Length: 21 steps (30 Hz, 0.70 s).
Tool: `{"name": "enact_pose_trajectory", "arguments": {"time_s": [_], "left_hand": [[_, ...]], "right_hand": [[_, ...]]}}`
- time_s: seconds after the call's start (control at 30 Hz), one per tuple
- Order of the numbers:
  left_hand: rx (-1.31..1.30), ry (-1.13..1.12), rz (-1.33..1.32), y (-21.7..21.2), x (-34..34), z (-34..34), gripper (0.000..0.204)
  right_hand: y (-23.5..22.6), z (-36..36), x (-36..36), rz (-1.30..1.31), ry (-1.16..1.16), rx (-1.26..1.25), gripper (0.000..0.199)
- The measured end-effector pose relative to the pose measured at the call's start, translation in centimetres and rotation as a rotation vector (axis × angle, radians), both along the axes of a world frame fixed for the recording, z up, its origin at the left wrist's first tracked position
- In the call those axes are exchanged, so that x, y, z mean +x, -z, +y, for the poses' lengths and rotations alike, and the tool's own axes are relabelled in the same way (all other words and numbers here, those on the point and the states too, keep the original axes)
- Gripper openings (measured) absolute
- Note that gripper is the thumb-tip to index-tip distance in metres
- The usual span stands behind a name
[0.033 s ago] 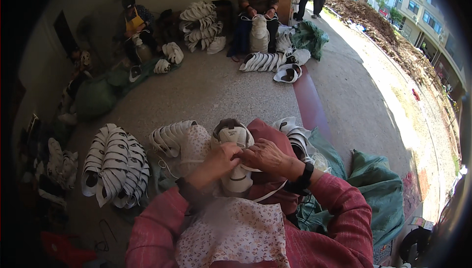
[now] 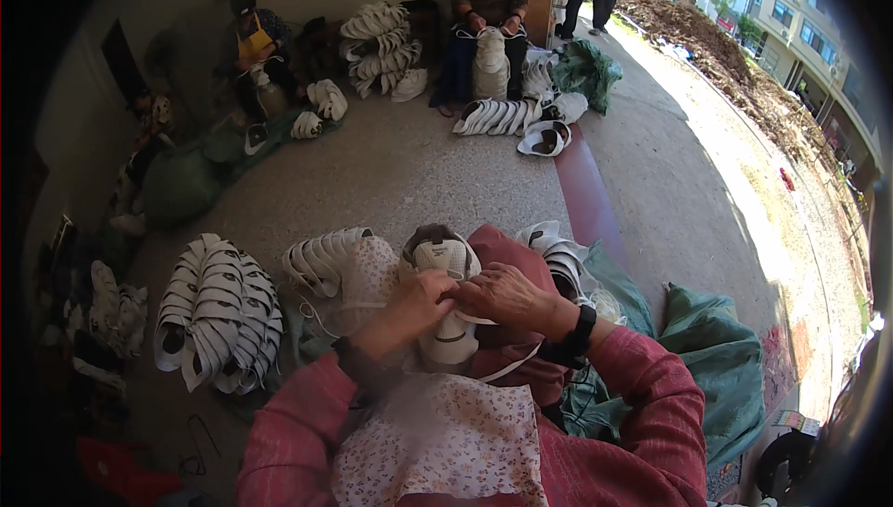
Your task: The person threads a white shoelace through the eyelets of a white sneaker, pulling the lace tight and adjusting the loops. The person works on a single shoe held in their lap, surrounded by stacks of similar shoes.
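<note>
A white and beige shoe upper point(image 2: 450, 344) with a dark collar lies across my lap, its tongue showing beyond my fingers. Over its lacing area my left hand point(image 2: 420, 300) and my right hand point(image 2: 507, 298) meet, the fingers of both closed in a pinch. They grip a white shoelace point(image 2: 513, 365), one length of which hangs down to the right of the upper. Exactly where the fingertips hold the lace is hidden. A flowered apron point(image 2: 437, 437) covers my lap.
Nested stacks of white uppers point(image 2: 221, 312) stand at left, with another stack point(image 2: 321, 259) beyond my knee. Green sacks point(image 2: 712, 358) lie at right. Across the floor, a seated person point(image 2: 488, 5) handles an upper; another in a yellow apron point(image 2: 253, 45) sits farther left.
</note>
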<state>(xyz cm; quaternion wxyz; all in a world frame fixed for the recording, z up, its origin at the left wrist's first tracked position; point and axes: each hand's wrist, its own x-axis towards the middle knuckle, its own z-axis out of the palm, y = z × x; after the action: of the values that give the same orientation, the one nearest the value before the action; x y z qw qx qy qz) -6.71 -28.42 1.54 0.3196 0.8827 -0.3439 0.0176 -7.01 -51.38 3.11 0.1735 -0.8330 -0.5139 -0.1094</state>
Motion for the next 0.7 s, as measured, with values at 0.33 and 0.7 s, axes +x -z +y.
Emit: {"name": "enact_pose_trajectory", "arguments": {"time_s": [0.33,0.7], "left_hand": [[-0.235,-0.022,0.283,-0.3,0.0,-0.4,0.024],[-0.109,0.029,-0.058,0.4,0.1,-0.2,0.016]], "right_hand": [[0.9,0.0,-0.7,-0.042,0.085,0.026,0.049],[2.2,0.3,-0.5,-0.083,0.135,0.035,0.018]]}}
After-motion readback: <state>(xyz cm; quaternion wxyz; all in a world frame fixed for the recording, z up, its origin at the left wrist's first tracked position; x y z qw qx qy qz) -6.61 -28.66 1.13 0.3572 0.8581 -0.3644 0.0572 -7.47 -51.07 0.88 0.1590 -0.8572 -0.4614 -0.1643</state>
